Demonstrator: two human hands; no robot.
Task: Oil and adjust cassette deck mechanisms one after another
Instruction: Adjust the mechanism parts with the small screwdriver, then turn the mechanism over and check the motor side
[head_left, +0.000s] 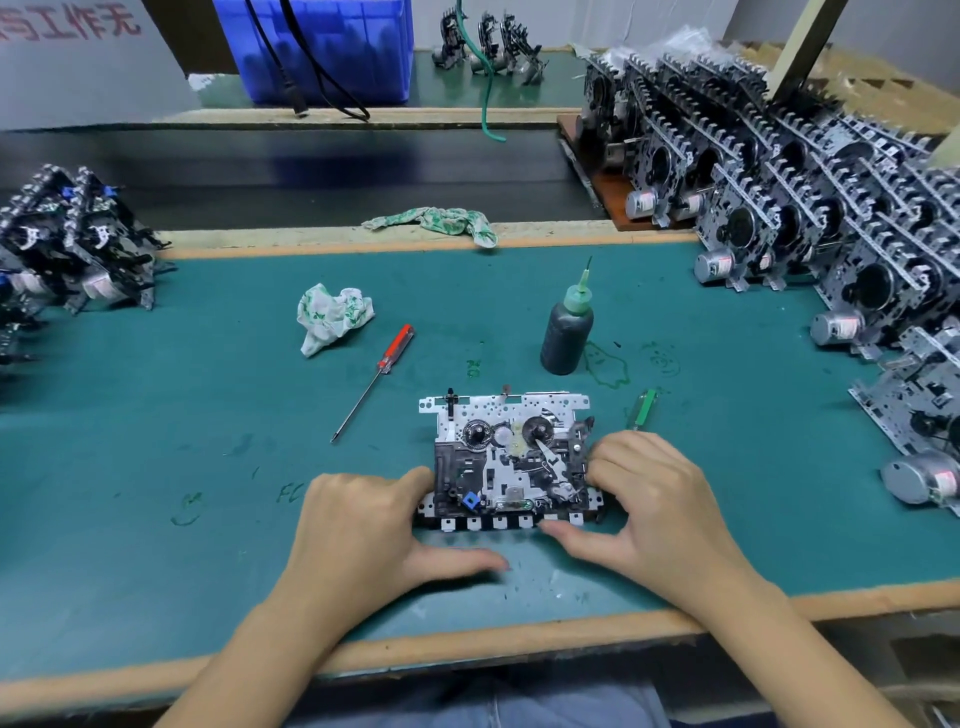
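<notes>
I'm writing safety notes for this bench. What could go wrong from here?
The uncapped dark oil bottle stands upright just behind the cassette deck mechanism both hands grip; a reach could tip it. The red-handled screwdriver lies loose and might get knocked aside.

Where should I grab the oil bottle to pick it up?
Likely around the dark round body of the oil bottle, coming from its near right side. It stands upright, apart from other things; the thin green needle tip on top offers no hold.
</notes>
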